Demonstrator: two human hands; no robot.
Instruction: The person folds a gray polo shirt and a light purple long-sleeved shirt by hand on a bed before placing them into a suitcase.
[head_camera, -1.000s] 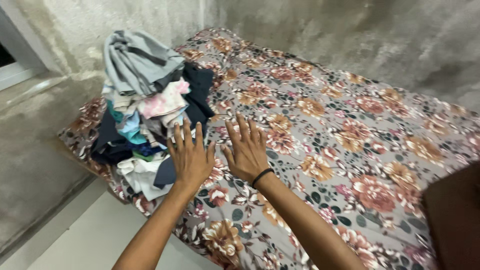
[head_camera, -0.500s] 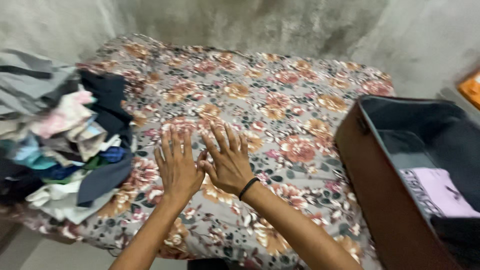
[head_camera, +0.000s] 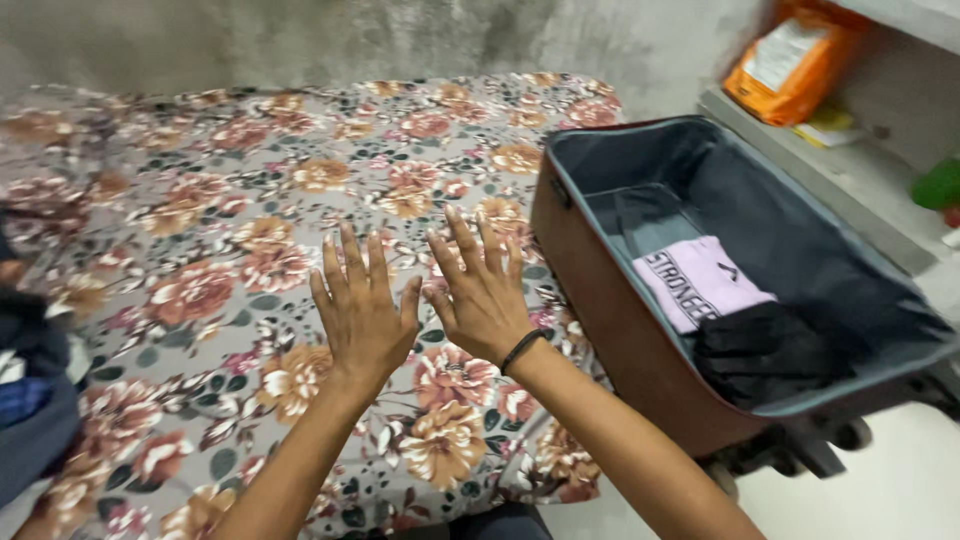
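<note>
My left hand (head_camera: 360, 312) and my right hand (head_camera: 483, 293) hover side by side, palms down and fingers spread, over a mattress with a grey floral sheet (head_camera: 230, 210). Neither hand holds anything. A black band circles my right wrist. To the right stands an open brown suitcase (head_camera: 620, 320) with a grey lining. Inside it lie a folded pink garment (head_camera: 700, 285) and a folded black garment (head_camera: 765, 350).
Dark clothes (head_camera: 30, 400) from a pile show at the left edge. A ledge (head_camera: 830, 170) along the right wall carries an orange packet (head_camera: 795, 60) and a green object (head_camera: 938, 185). A rough grey wall rises behind the mattress. Pale floor shows at bottom right.
The view has swung right: the clothes pile slid almost out of frame on the left and the open suitcase came fully into view. My hands stay spread over the sheet.
</note>
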